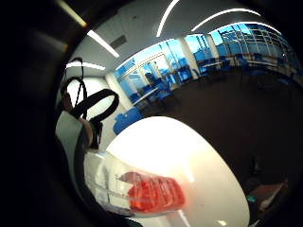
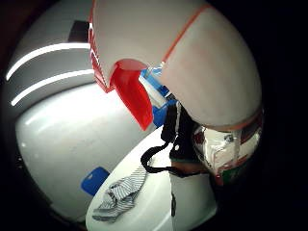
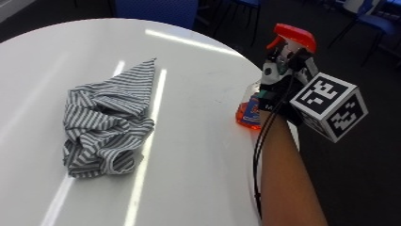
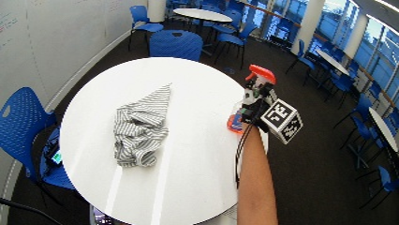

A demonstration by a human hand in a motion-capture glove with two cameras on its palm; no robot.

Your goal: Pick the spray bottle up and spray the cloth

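While the table [image 3: 188, 179] is taking up most of the outside view, white, round & glossy, the cloth [image 3: 106, 127] is lying crumpled on it, striped grey/white, one corner pointing toward the far edge. Well apart from the cloth, at the table's edge, the right hand [image 3: 282, 106] is wrapping the bottle [image 3: 251, 110] at the neck; fingers are curling round it, clamped just below the red spray head [image 3: 293, 34]. Whether the base is resting on the table or hanging just above it – can't tell.

Bottle is showing orange liquid low in the body w/ a blue label. In the thumb-side palm view the red trigger [image 2: 131, 96] is hanging out in front of the palm; no finger seen on it, though fingers are mostly hidden there.

Handling, as judgement:
- bottle prob. light to moderate, only part full; liquid will be sloshing, so weight shifting when tilted
- plastic stiff at neck, smooth, prob. slippery on the body
- neck under the head is the right hold: leaves index free for trigger
- cloth soft, limp; should be soaking up spray w/o moving

Next, likely: carrying it toward the cloth, nozzle aimed at it.
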